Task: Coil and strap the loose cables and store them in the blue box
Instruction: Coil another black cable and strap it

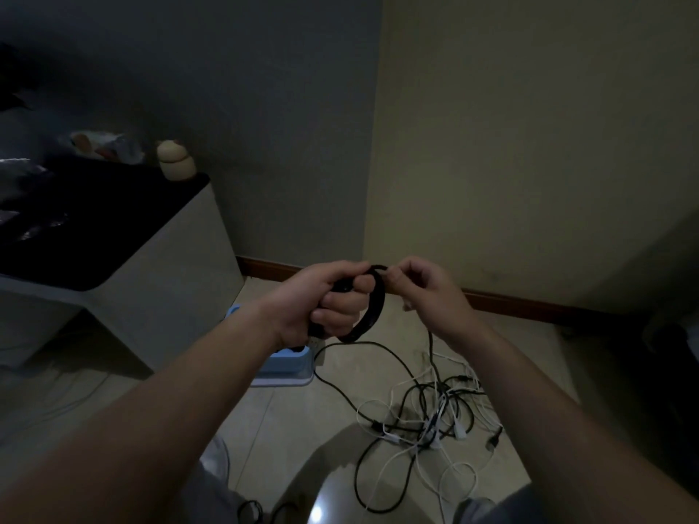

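Note:
My left hand (333, 300) grips a coil of black cable (372, 315), its fingers curled through the loops. My right hand (427, 289) pinches the same cable at the top of the coil, and a strand of it hangs down from that hand to the floor. A tangle of loose black and white cables (435, 417) lies on the tiled floor below my hands. The blue box (287, 364) stands on the floor under my left hand, partly hidden by my forearm.
A white cabinet with a dark top (132, 259) stands at the left, with a small rounded figure (176, 160) on it. Two walls meet in a corner behind my hands. A dark object (673, 357) sits at the right edge.

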`<state>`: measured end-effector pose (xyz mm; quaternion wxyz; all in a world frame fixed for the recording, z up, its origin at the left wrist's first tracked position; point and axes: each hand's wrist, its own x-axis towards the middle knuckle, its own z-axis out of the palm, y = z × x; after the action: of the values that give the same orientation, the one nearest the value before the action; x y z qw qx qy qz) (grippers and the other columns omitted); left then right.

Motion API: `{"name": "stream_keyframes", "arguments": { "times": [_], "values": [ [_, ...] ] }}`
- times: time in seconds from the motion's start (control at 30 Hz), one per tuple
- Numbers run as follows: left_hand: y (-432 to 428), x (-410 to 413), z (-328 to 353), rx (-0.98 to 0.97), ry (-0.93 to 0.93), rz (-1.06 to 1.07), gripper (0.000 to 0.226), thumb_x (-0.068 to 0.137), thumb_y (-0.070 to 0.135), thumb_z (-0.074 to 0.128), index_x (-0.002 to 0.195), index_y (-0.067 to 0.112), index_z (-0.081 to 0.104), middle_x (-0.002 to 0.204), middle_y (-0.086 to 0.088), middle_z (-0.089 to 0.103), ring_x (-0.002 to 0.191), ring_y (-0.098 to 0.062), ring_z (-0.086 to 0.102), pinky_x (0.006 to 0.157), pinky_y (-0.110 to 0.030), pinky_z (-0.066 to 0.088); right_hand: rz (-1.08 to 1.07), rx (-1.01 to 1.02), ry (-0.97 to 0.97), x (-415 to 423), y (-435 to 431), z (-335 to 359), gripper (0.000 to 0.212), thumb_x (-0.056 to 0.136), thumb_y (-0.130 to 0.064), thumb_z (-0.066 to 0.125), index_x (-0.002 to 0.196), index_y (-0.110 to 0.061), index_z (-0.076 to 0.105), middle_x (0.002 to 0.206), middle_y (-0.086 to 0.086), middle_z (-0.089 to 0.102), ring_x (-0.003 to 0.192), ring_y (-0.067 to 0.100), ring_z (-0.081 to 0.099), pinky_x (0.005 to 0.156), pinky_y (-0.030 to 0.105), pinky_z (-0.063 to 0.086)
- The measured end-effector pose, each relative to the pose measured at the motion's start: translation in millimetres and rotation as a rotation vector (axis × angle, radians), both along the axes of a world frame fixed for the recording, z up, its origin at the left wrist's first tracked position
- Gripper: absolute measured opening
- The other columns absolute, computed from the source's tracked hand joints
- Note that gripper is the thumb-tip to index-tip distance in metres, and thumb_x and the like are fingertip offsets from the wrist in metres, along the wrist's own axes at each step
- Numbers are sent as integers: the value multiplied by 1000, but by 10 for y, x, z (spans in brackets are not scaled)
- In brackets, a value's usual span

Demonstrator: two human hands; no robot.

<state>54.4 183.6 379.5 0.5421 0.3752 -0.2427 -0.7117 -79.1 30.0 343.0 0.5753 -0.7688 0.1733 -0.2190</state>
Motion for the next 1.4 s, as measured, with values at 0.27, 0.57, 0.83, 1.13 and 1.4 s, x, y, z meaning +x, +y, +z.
{"name": "stream_keyframes", "arguments": {
  "times": [0.27, 0.57, 0.83, 1.13, 1.4],
  "values": [
    [-1, 47, 35, -2, 12, -80, 27, 94, 34, 49, 71, 21, 53, 44, 13, 34, 32, -3, 23, 37, -17, 17, 6, 61, -18, -6, 56, 4, 27, 101, -22, 55, 77, -13, 56, 62, -7, 46, 58, 8, 43, 58, 26, 38],
    [9, 95, 81, -124, 213, 469, 32, 102, 35, 39, 75, 21, 49, 45, 8, 34, 35, -3, 33, 42, -17, 29, 164, 152, 220, 67, 279, -166, 23, 107, -10, 39, 102, -8, 61, 65, 8, 49, 58, 15, 45, 56, 23, 38],
    [49, 148, 85, -69, 198, 874, 37, 106, 43, 37, 82, 18, 51, 68, 2, 56, 59, -11, 58, 63, -22, 48, 266, 47, 539, 58, 249, -186, 29, 105, -26, 48, 131, -31, 59, 80, 2, 56, 73, 16, 57, 69, 29, 44],
    [15, 326, 43, -131, -45, 1024, 35, 109, 39, 27, 94, 11, 43, 107, -18, 75, 103, -28, 72, 92, -32, 56, 261, -230, 453, 62, 345, -180, 31, 104, -26, 45, 126, -40, 63, 69, -13, 55, 60, -2, 50, 61, 21, 40],
    [-132, 100, -159, 24, -769, 834, 54, 111, 30, 26, 107, -9, 63, 99, -13, 76, 89, -17, 74, 76, -22, 55, 282, -298, 339, 120, 426, 29, 26, 98, -18, 54, 115, -22, 74, 75, -34, 64, 73, -14, 57, 66, 19, 42]
  ]
}}
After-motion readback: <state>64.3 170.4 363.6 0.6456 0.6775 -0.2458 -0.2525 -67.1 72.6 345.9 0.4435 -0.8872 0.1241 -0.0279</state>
